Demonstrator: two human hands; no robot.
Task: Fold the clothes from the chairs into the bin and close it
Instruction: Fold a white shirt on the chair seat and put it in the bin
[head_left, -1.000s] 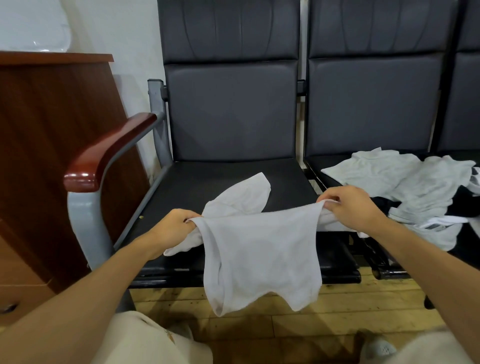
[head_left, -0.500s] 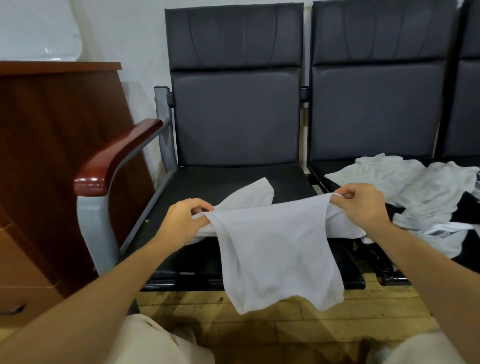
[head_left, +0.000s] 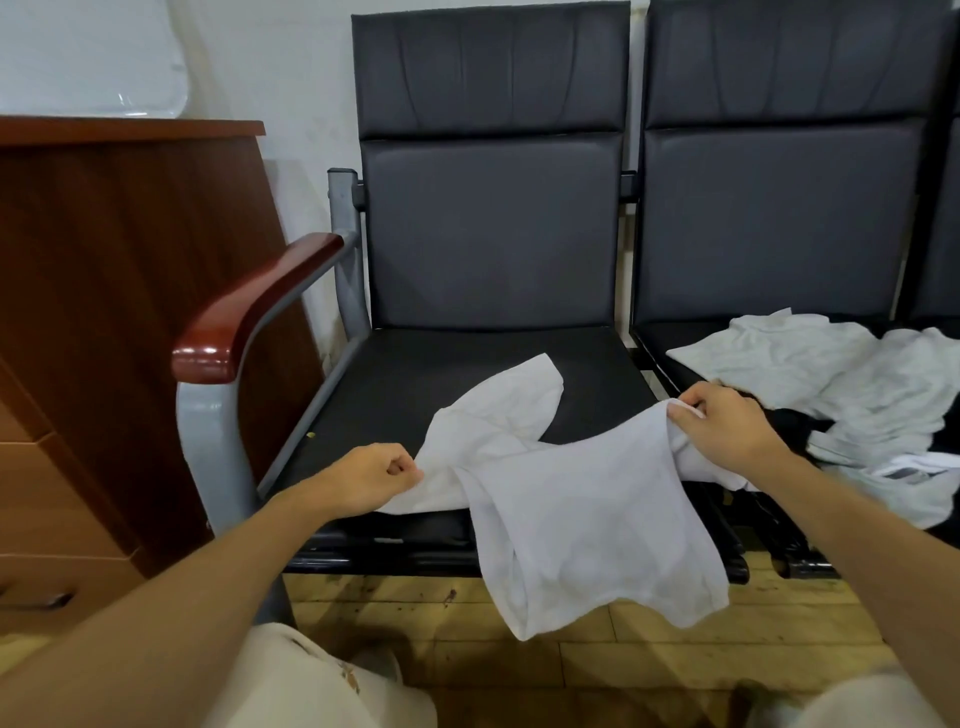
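Shirt (head_left: 582, 509) spans left to right over the seat's (head_left: 467, 364) near edge, its body hanging down. Left hand (head_left: 374, 475) pinches the left end; right hand (head_left: 727, 431) pinches the right end, slightly farther.

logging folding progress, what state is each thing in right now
white cotton t-shirt, unfolded, held at two edges, partly on the black padded chair seat
left hand, fingers curled round its left side
right hand, fingers pinching its right edge
pile of pale grey and black clothes, crumpled, on the next seat
brown wooden drawer, closed
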